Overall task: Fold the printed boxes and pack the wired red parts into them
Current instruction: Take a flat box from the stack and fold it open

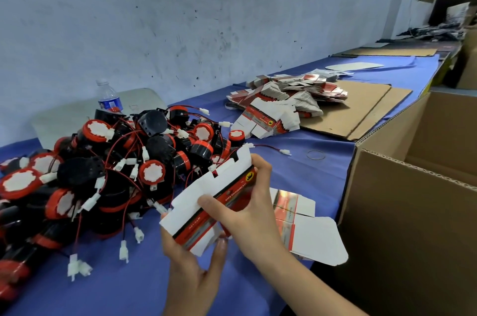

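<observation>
Packing barely begun: left hand [191,259] and right hand [247,202] grip one unfolded printed box [227,186] (red parts [108,160] heaped mid-left, unpacked).

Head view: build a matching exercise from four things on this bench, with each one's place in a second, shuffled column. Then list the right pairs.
Things:
1. water bottle
2. rubber band
3. half-folded printed box
4. pile of flat boxes

Places:
a. held by the left hand and the right hand
b. far along the table, partly on brown cardboard
c. by the wall, behind the heap of wired red parts
d. alone on the blue cloth, near the open carton

Pairs: 1-c, 2-d, 3-a, 4-b
</observation>
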A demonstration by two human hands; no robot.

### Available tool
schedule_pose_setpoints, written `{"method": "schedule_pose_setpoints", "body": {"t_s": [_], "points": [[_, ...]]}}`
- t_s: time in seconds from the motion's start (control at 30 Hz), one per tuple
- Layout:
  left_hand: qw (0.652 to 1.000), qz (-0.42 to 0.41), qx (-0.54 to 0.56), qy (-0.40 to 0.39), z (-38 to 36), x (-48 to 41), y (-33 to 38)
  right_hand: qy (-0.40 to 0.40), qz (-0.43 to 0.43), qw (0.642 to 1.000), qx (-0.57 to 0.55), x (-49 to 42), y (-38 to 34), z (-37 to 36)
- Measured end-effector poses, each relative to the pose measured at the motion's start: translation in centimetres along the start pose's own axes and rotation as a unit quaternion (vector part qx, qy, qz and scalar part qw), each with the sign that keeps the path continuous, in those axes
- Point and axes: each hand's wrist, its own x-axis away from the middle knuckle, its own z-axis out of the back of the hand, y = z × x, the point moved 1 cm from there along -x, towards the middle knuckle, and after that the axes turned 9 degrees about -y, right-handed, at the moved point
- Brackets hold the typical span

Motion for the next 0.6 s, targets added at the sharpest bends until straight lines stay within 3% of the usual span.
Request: {"method": "schedule_pose_setpoints", "body": {"t_s": [0.13, 0.43, 0.6], "points": [[1.000, -0.017, 0.011, 0.000, 0.2, -0.1, -0.1, -0.034, 0.011, 0.999, -0.026, -0.5, 0.3, 0.5], [0.999, -0.035, -0.014, 0.009, 0.1, 0.1, -0.1, -0.005, 0.020, 0.999, 0.029, -0.6, 0.1, 0.7], [0.997, -0.070, -0.033, -0.022, 0.1, 0.5, 0.1, -0.045, 0.032, 0.998, 0.032, -0.7, 0.1, 0.6]]}}
